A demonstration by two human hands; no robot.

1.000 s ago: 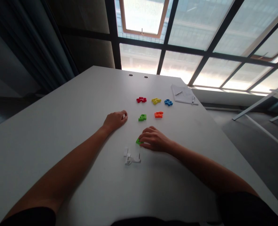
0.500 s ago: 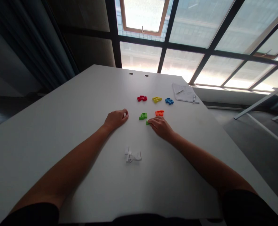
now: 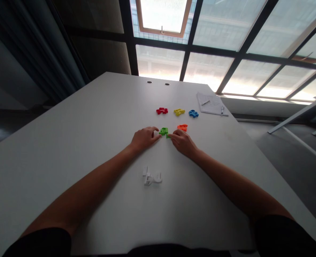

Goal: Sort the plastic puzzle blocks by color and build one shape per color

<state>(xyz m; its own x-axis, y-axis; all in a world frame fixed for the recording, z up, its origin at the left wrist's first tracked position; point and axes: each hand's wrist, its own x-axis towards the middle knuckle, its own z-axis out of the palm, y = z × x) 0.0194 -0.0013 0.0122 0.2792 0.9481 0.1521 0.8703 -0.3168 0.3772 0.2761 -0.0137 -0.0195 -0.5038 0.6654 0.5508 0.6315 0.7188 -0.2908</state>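
Nearest the person's body, a white openwork plastic piece with upstanding parts (image 3: 152,178) lies on the white, smooth-topped desk (image 3: 115,221), with neither hand on it.

Farther out, the two bare hands have just come together. The right hand (image 3: 184,142) has carried a small bright-green plastic piece (image 3: 168,136) away from the white piece's side, out to the near right edge of a larger bright-green, notched plastic block (image 3: 163,131). The right fingers grasp the small piece in a pinch. The left hand (image 3: 144,137), which lay apart a second ago, has slid in to the block's left end; its thumb and forefinger stand parted in a loose curve, and at this range it is hard to tell whether they touch the block. The change leaves both green parts side by side between the hands, with the work now centred there.

Just beyond the right hand lies an orange, block-like plastic piece (image 3: 182,127). Farther off, a red car-shaped piece (image 3: 162,111), a yellow one (image 3: 179,112) and a blue one (image 3: 193,113) form a row, and white paper sheets with pens (image 3: 212,104) lie near the desk's right edge.
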